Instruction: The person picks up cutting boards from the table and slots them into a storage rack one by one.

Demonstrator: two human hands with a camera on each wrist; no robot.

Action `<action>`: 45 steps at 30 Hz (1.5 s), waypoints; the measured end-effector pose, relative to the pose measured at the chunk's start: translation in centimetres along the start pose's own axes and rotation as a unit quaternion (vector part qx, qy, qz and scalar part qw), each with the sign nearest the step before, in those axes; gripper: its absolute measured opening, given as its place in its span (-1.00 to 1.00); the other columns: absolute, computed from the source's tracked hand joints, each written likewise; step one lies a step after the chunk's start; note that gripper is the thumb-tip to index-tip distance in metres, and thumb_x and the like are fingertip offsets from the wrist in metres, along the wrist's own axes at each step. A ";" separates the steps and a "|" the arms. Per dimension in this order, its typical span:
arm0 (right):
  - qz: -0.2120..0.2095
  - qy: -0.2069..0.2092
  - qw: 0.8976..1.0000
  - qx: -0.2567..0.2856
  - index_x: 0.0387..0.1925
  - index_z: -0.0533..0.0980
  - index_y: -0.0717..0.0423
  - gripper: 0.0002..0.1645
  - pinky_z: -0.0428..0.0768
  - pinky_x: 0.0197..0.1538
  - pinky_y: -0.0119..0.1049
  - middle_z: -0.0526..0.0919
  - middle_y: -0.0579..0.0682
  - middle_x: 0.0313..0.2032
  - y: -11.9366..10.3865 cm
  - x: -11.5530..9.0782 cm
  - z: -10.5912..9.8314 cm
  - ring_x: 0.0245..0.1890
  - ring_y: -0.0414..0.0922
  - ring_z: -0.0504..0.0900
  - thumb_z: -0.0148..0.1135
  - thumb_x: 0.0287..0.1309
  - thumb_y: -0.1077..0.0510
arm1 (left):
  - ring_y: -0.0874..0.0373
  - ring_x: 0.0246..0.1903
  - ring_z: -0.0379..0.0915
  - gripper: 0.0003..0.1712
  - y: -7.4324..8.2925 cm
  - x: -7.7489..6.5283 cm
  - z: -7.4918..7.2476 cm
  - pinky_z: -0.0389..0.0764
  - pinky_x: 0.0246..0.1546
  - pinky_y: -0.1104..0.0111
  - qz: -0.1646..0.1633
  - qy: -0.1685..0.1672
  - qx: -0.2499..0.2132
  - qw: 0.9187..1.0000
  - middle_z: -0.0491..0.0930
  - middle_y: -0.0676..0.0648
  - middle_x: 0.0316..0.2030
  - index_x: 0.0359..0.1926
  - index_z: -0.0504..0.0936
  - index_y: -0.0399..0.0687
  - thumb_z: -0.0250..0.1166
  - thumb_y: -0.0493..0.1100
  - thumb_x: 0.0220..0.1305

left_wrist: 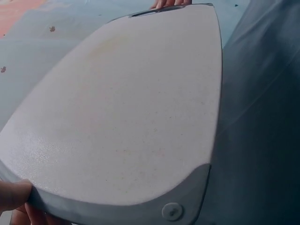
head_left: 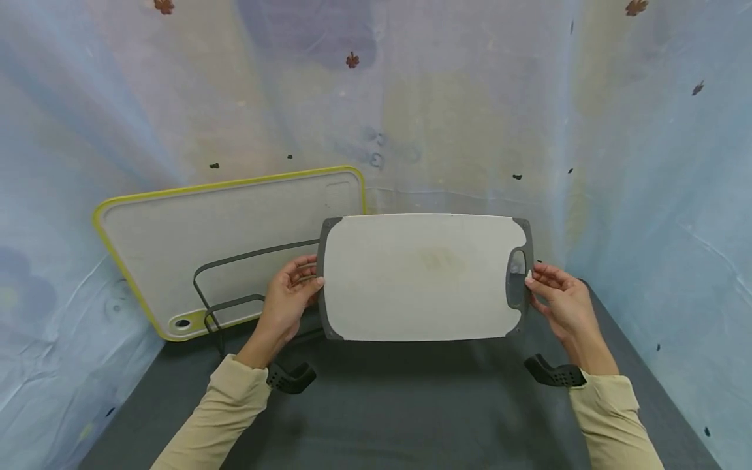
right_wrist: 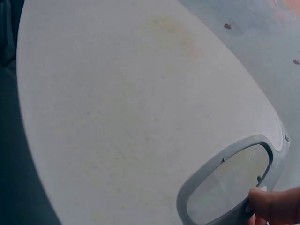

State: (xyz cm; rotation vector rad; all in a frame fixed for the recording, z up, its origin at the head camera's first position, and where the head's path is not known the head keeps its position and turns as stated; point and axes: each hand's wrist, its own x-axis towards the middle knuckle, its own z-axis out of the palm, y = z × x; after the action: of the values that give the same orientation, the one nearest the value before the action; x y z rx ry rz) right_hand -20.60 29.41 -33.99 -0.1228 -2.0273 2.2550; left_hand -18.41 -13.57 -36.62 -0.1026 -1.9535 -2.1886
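Between both hands a white cutting board (head_left: 423,281) with grey ends is held up, its broad face toward me. My left hand (head_left: 290,294) grips the left end, thumb in front and fingers behind. At the other end, beside the oval handle slot, my right hand (head_left: 564,307) pinches the grey edge. A faint yellowish stain marks the board's face, which also shows in the left wrist view (left_wrist: 122,112) and the right wrist view. Behind and to the left, a larger white cutting board (head_left: 235,222) with a yellow-green rim leans in a dark wire rack (head_left: 235,259).
The held board hides the rack's right part. A dark grey cloth (head_left: 411,405) covers the table below. Pale patterned curtains (head_left: 446,117) hang behind and along both sides. Each wrist wears a black camera mount (head_left: 292,378).
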 end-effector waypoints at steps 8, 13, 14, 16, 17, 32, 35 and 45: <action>-0.017 -0.009 1.000 0.012 -0.10 0.52 0.01 -0.73 0.55 -0.25 -0.40 0.50 -0.13 -0.24 -1.3 0.8 1.5 -0.26 -0.23 0.51 0.33 0.18 0.29 | 0.20 -0.25 0.52 -0.53 1.1 0.3 -0.8 0.58 -0.37 0.42 0.035 0.008 -0.009 0.999 0.48 -0.10 -0.14 0.22 0.39 -0.36 0.17 -0.52 0.30; -0.039 -0.016 0.999 0.020 -0.11 0.52 0.07 -0.74 0.55 -0.27 -0.39 0.48 -0.08 -0.23 -1.8 1.2 2.4 -0.28 -0.21 0.53 0.32 0.18 0.32 | 0.15 -0.23 0.52 -0.54 2.0 0.5 -1.3 0.59 -0.36 0.42 0.050 0.015 0.000 0.999 0.48 -0.09 -0.14 0.21 0.39 -0.35 0.18 -0.51 0.29; -0.044 -0.017 0.999 0.022 -0.11 0.52 0.08 -0.74 0.56 -0.28 -0.39 0.48 -0.07 -0.23 -1.9 1.3 2.6 -0.28 -0.21 0.53 0.31 0.18 0.33 | 0.15 -0.22 0.51 -0.54 2.1 0.6 -1.5 0.58 -0.37 0.43 0.055 0.017 0.003 0.998 0.48 -0.08 -0.14 0.20 0.40 -0.35 0.19 -0.51 0.29; -0.053 -0.020 0.998 0.029 -0.10 0.51 0.11 -0.73 0.57 -0.29 -0.40 0.48 -0.05 -0.22 -2.1 1.5 3.0 -0.30 -0.22 0.56 0.30 0.18 0.36 | 0.17 -0.22 0.51 -0.54 2.4 0.7 -1.7 0.58 -0.37 0.44 0.066 0.022 0.004 0.998 0.48 -0.07 -0.15 0.19 0.41 -0.33 0.20 -0.51 0.28; -0.056 -0.020 0.998 0.031 -0.10 0.51 0.12 -0.73 0.57 -0.29 -0.40 0.48 -0.05 -0.22 -2.1 1.7 3.2 -0.30 -0.22 0.56 0.30 0.18 0.37 | 0.17 -0.23 0.50 -0.55 2.6 0.7 -1.9 0.57 -0.37 0.44 0.072 0.023 0.002 0.997 0.48 -0.07 -0.15 0.19 0.42 -0.33 0.20 -0.51 0.28; -0.090 -0.051 0.994 0.018 -0.04 0.51 0.14 -0.69 0.59 -0.22 -0.38 0.43 0.01 -0.17 -2.7 3.6 6.6 -0.25 -0.18 0.53 0.24 0.21 0.41 | 0.16 -0.27 0.49 -0.59 4.4 1.1 -3.9 0.57 -0.36 0.49 0.133 0.065 -0.018 0.989 0.51 -0.09 -0.16 0.10 0.54 -0.23 0.22 -0.54 0.24; -0.095 -0.055 0.994 0.006 -0.07 0.53 0.13 -0.73 0.60 -0.21 -0.38 0.44 0.01 -0.17 -2.7 4.0 7.2 -0.26 -0.17 0.54 0.25 0.21 0.40 | 0.15 -0.27 0.49 -0.59 4.7 1.1 -4.2 0.57 -0.36 0.50 0.142 0.077 -0.022 0.987 0.51 -0.11 -0.18 0.08 0.56 -0.22 0.21 -0.55 0.23; -0.118 -0.084 0.990 0.008 -0.08 0.50 0.14 -0.73 0.60 -0.18 -0.35 0.39 0.02 -0.15 -3.3 5.0 9.6 -0.20 -0.13 0.49 0.18 0.23 0.45 | 0.15 -0.27 0.48 -0.58 5.6 1.0 -5.7 0.59 -0.34 0.49 0.179 0.107 -0.034 0.977 0.51 -0.14 -0.18 0.06 0.56 -0.26 0.18 -0.61 0.21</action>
State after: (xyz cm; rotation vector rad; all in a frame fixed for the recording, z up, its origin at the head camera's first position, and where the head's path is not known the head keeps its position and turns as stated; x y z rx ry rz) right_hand -26.78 20.93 -29.61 0.3011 -1.9786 2.1972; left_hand -17.82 -19.85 -31.69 -0.2045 -1.6025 -1.9414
